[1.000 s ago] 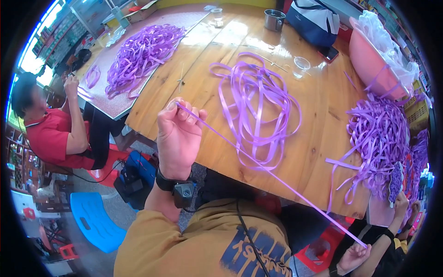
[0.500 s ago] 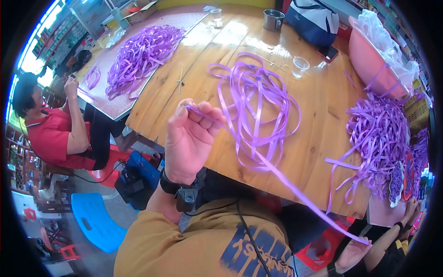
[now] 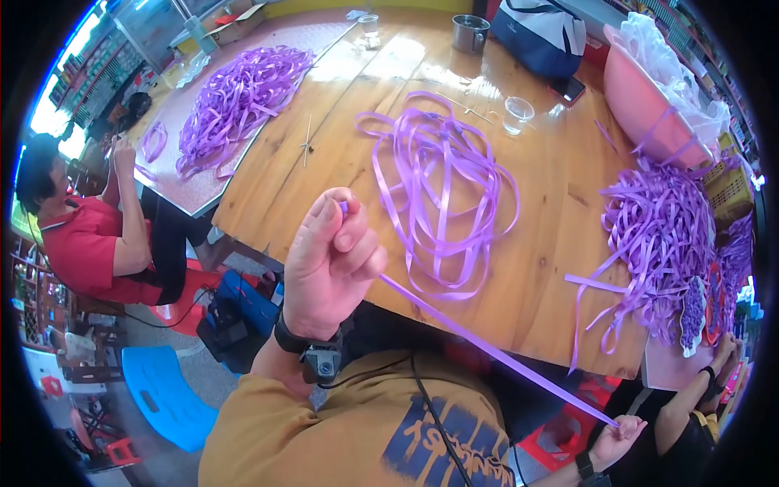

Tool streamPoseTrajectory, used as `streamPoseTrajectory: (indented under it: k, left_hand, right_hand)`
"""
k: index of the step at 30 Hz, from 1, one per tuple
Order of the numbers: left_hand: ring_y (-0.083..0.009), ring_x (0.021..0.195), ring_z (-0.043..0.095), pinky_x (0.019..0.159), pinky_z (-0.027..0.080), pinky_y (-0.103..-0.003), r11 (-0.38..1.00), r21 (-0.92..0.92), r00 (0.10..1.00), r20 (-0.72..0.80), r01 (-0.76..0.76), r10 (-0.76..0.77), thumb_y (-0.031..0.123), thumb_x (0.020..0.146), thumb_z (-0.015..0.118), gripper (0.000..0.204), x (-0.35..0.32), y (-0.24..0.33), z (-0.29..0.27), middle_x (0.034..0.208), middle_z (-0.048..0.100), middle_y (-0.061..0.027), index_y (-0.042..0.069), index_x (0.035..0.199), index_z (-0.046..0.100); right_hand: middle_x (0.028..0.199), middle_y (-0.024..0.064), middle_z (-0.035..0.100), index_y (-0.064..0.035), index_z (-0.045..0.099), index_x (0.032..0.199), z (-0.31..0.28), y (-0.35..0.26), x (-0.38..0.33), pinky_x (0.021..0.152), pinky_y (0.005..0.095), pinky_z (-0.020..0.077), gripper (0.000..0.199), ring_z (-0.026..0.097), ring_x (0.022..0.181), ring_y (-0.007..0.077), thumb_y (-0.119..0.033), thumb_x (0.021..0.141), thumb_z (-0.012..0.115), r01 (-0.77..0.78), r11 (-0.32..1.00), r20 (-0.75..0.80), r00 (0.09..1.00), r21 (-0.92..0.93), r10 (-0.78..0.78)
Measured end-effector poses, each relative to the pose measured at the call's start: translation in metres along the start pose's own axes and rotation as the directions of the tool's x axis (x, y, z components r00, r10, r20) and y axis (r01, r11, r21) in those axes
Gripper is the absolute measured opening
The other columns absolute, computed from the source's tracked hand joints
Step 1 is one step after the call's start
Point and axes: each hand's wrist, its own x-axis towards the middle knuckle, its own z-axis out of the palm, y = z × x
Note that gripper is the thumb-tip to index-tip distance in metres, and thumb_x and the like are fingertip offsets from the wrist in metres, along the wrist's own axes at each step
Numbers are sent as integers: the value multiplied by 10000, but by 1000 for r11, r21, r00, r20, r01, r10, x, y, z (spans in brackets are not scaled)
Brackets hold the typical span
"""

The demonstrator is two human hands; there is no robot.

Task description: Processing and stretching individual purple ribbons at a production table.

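Observation:
A narrow purple ribbon (image 3: 495, 347) runs straight and slanting between my two hands, past the table's front edge. My left hand (image 3: 334, 264) is closed around it, with a bit of purple showing at the thumb and index finger. Low on the right, my right hand (image 3: 618, 442) grips the ribbon's other stretch with its fingers closed. On the table just beyond my left hand lies a loose, looped heap of the same ribbon (image 3: 445, 191).
Purple ribbon piles lie on the pink board (image 3: 243, 101) and at the table's right (image 3: 657, 235). A pink basin (image 3: 645, 101), metal mug (image 3: 470, 34), bag (image 3: 535, 40), phone (image 3: 566, 89) and plastic cup (image 3: 518, 115) stand farther back. One person (image 3: 89, 235) sits left; another's arm (image 3: 690, 398) shows right.
My left hand has closed from a loose curl into a fist around the ribbon. The stretch between my hands now hangs lower, nearer me. My right hand's fingers have folded in more tightly.

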Motion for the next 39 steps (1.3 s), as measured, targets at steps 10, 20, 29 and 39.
streamPoseTrajectory:
  k: [10, 20, 29, 39]
  left_hand:
    - [-58, 517, 294, 521, 281, -215, 999, 45, 997, -77, -11, 14, 68, 894, 486, 198, 8, -7, -12, 706, 387, 33, 70, 1090, 463]
    - [-87, 583, 308, 551, 273, -242, 992, 121, 996, 78, 25, -34, 103, 922, 465, 259, 14, -29, -21, 792, 359, -8, -17, 1150, 453]
    - [-56, 502, 284, 466, 215, -231, 916, 387, 991, 41, 103, -129, 135, 898, 476, 187, 8, -55, 8, 651, 347, 33, -26, 982, 521]
    - [-57, 485, 312, 466, 267, -218, 945, 191, 963, 0, 265, -270, 52, 846, 488, 205, 3, -42, 10, 604, 362, 26, -44, 1019, 546]
  right_hand:
    - [702, 2, 328, -32, 460, 1000, 111, 89, -33, 536, 243, 305, 173, 316, 585, 88, -192, 957, 411, 65, 885, 187, 982, -460, 25]
    - [763, 30, 463, 45, 572, 999, 142, 125, -60, 617, 233, 353, 272, 411, 655, 90, -199, 924, 476, 362, 612, 475, 880, -703, 26]
    - [688, 38, 422, 33, 535, 839, 146, 147, -55, 539, 246, 306, 312, 388, 595, 109, -263, 919, 477, 338, 462, 441, 888, -820, 132]
    - [572, -53, 248, -5, 496, 947, 116, 128, -59, 421, 200, 207, 241, 237, 461, 37, -242, 950, 452, 274, 704, 346, 937, -655, -43]
